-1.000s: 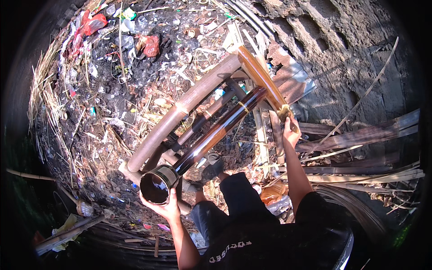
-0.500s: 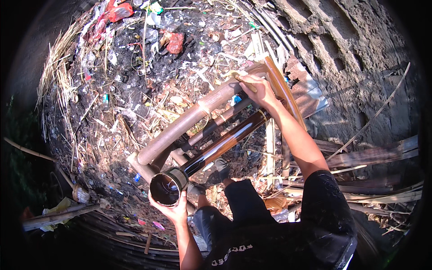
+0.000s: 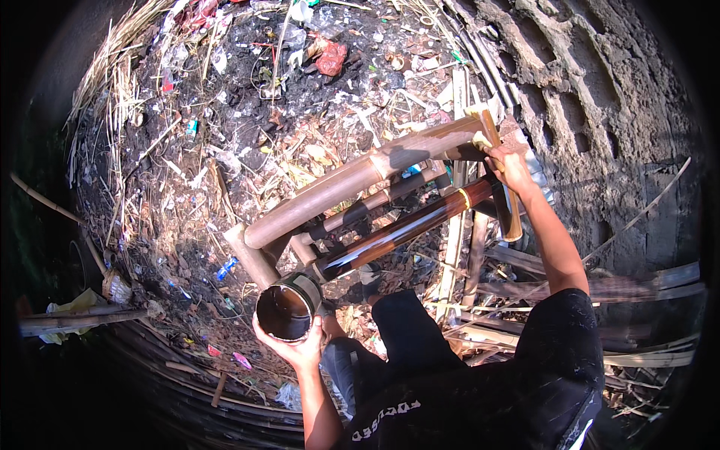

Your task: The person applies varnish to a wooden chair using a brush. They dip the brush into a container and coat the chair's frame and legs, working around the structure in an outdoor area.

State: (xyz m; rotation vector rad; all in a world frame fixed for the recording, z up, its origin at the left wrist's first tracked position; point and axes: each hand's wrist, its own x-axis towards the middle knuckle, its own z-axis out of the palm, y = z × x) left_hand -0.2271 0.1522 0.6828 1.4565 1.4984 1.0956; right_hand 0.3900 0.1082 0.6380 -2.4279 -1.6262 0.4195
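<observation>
My left hand [image 3: 298, 349] grips a round can [image 3: 307, 286] from below, its open mouth tilted toward me. Dark brown liquid shows inside it. At the right end of a bamboo frame [image 3: 322, 193], my right hand [image 3: 508, 166] is closed on a brush [image 3: 481, 140], whose pale tip lies by the joint of the top pole and the end piece. The end piece [image 3: 512, 217] is glossy brown. So is the lower pole [image 3: 405, 229], which shines dark. The thick top pole looks mostly dull and pale, with a darker, wet-looking stretch near its right end.
Rubbish and dry straw cover the ground, with a crumpled red plastic bag [image 3: 330, 57] at the far side. A rough block wall [image 3: 574, 112] rises on the right. Split bamboo strips [image 3: 622, 289] lie at the right, and bamboo poles [image 3: 187, 394] at the lower left.
My right hand has moved right and nearer with the brush, from the top pole to the frame's end piece. The view has shifted; my left hand still holds the can.
</observation>
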